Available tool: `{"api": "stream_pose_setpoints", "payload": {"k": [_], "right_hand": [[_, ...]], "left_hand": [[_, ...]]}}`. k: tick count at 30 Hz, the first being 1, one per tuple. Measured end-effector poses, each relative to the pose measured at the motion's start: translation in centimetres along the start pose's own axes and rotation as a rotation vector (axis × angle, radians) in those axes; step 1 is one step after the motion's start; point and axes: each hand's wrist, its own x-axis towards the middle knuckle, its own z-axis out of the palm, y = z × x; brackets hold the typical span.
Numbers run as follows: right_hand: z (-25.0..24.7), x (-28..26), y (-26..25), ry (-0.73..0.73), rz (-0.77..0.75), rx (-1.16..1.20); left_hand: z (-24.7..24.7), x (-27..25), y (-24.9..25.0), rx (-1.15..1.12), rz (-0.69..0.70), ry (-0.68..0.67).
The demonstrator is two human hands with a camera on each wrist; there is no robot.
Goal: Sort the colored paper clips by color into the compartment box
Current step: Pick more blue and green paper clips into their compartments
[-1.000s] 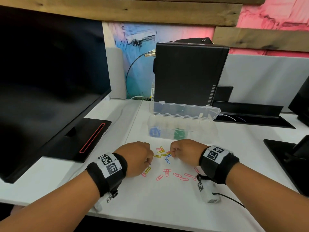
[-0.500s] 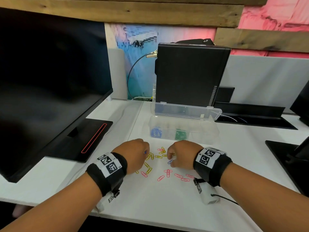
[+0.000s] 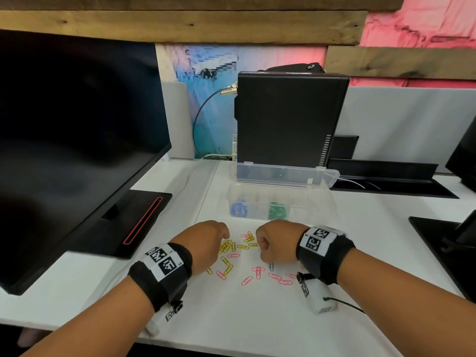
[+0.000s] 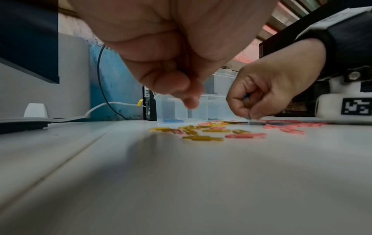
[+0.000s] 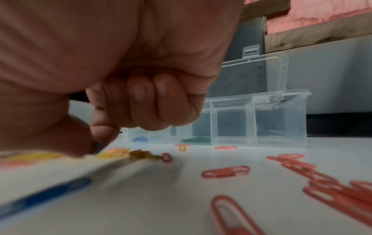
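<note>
Both hands hover low over loose paper clips at frame centre on the white counter (image 3: 257,318). Left hand (image 3: 206,243): fingers curled together, contents not discernible. Right hand (image 3: 277,243): fingers curled, pinching a blue clip (image 4: 246,95). Yellow clips (image 3: 228,246) and pink clips (image 3: 279,278) lie scattered; the open compartment box (image 3: 319,199) stands just above, holding blue and green clips.

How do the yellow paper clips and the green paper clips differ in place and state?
The yellow paper clips lie scattered loose on the white desk between the hands; the green paper clips sit heaped inside the clear plastic compartment box. The yellow are unsorted, the green sorted. Both lie untouched.
</note>
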Motion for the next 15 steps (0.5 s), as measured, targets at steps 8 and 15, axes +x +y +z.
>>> {"api": "stream_pose_setpoints", "payload": {"k": [8,15], "right_hand": [[-1.4,-1.0,3.7,-0.078,0.169,1.156],[-0.7,-1.8,2.8,-0.020,-0.054,0.164]], "left_hand": [[0.0,0.3,-0.2,0.026,0.082,-0.076],[-4.1,4.7,0.5,-0.567,-0.010,-0.015]]}}
